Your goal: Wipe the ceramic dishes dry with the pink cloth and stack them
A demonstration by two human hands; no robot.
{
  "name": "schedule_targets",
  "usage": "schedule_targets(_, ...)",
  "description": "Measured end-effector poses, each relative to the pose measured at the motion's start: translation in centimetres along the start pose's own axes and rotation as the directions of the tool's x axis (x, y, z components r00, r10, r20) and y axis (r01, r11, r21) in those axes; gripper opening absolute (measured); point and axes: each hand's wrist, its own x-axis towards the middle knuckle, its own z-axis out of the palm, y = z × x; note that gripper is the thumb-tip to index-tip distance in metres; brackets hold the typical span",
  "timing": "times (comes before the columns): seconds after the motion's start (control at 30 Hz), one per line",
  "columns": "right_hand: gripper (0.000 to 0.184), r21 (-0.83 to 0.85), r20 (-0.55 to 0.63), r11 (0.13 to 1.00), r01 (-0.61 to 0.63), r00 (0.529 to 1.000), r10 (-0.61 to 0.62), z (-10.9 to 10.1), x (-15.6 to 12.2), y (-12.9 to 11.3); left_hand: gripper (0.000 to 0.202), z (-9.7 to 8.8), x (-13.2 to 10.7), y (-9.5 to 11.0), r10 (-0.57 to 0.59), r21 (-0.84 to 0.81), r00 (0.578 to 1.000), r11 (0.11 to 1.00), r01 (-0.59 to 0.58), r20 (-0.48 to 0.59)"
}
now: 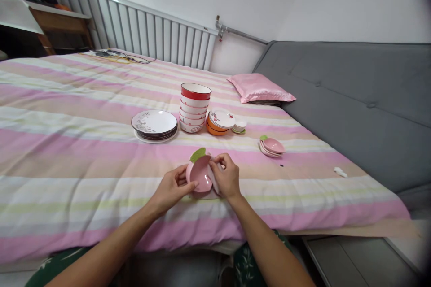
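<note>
A small pink peach-shaped dish (200, 173) with a green leaf tab is tilted up just above the striped bedspread (84, 152). My left hand (173, 188) pinches its left rim, fingers closed on it. My right hand (228, 176) grips the right side, fingers curled over the edge, and seems to cover another pink dish underneath. Both hands are at the near edge of the bed.
Farther back stand a stack of patterned plates (154, 125), a tall stack of red-and-white bowls (194, 107), an orange bowl stack with a flowered plate (219, 123), and more pink dishes (271, 146). A pink pillow (260, 87) lies by the grey sofa (353, 103).
</note>
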Motion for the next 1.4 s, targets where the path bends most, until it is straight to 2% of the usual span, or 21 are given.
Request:
schedule_targets(0.27, 0.017, 0.073, 0.012, 0.995, -0.073, 0.997, 0.072, 0.6, -0.3, 0.1, 0.044, 0.2, 0.0, -0.1, 0.134, -0.031, 0.988, 0.990, -0.136, -0.079)
schedule_targets(0.47, 0.018, 0.122, 0.094, 0.989, -0.080, 0.993, 0.068, 0.8, -0.5, 0.0, 0.050, -0.1, 0.3, -0.6, 0.210, 0.040, 0.965, 0.978, -0.207, -0.160)
schedule_targets(0.63, 0.015, 0.112, 0.147, 0.991, -0.069, 0.988, 0.052, 0.9, -0.7, -0.3, 0.060, -0.6, 0.2, -0.7, 0.339, 0.223, 0.915, 0.930, -0.292, -0.217)
schedule_targets(0.8, 0.011, 0.061, 0.170, 0.996, -0.071, 0.984, 0.060, 1.0, -0.7, 0.1, 0.057, -0.8, -0.3, -0.2, 0.459, 0.463, 0.850, 0.831, -0.307, -0.260)
schedule_targets(0.93, 0.010, -0.023, 0.174, 0.996, -0.089, 0.980, 0.091, 0.9, -0.7, 0.5, 0.055, -0.7, -0.6, -0.2, 0.505, 0.509, 0.804, 0.804, -0.307, -0.314)
schedule_targets(1.07, 0.007, -0.099, 0.215, 0.992, -0.074, 0.972, 0.094, 0.7, -0.7, 0.6, 0.056, -0.5, -0.4, 0.2, 0.435, 0.357, 0.813, 0.883, -0.303, -0.386)
schedule_targets(1.2, 0.004, -0.136, 0.264, 0.990, -0.042, 0.961, 0.077, 0.6, -0.9, 0.4, 0.041, -1.1, 0.4, 0.7, 0.231, 0.065, 0.816, 0.970, -0.233, -0.530)
schedule_targets(1.3, 0.005, -0.141, 0.268, 0.990, -0.025, 0.962, 0.062, 0.7, -1.0, 0.4, 0.031, -2.2, 1.2, 0.8, 0.071, -0.165, 0.786, 0.963, -0.215, -0.614)
schedule_targets(1.4, 0.010, -0.119, 0.251, 0.993, -0.001, 0.967, 0.031, 0.8, -0.8, 0.5, 0.026, -3.0, 1.5, 0.7, 0.007, -0.225, 0.779, 0.955, -0.190, -0.628)
